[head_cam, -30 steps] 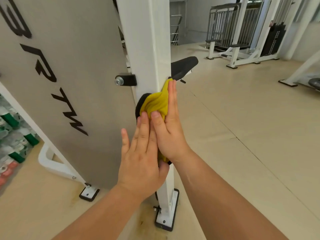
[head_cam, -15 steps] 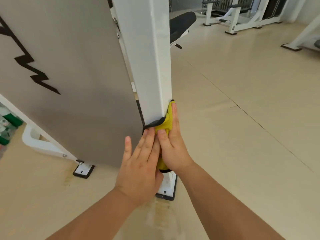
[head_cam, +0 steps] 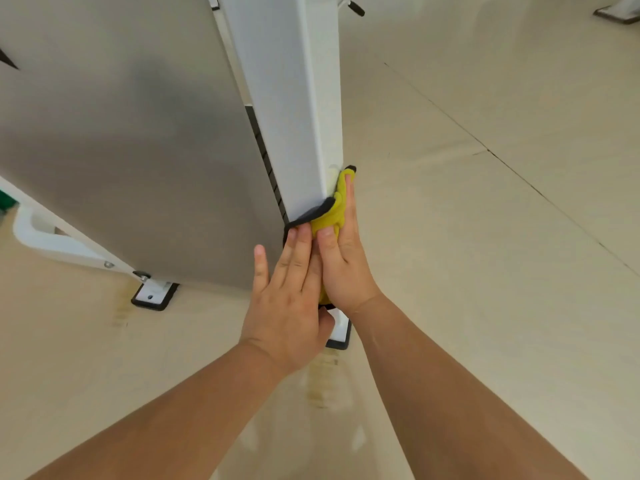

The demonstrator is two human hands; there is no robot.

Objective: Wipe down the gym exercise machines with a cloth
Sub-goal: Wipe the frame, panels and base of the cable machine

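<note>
A yellow cloth with a dark edge (head_cam: 335,209) is wrapped round the low end of the machine's white upright post (head_cam: 291,98). My right hand (head_cam: 346,261) presses the cloth flat against the post's right face, fingers straight. My left hand (head_cam: 287,299) lies flat over the post's front face, its fingertips on the cloth's dark edge. Most of the cloth is hidden under both hands.
A grey shroud panel (head_cam: 138,150) fills the left beside the post. The post's foot plate (head_cam: 341,336) and a second black-edged foot (head_cam: 154,294) sit on the beige floor. A white frame leg (head_cam: 45,233) runs at far left. Open floor lies to the right.
Both hands have slid the cloth down the post, from about mid-height to near its foot. The view has tilted down, so the far machines have left the frame.
</note>
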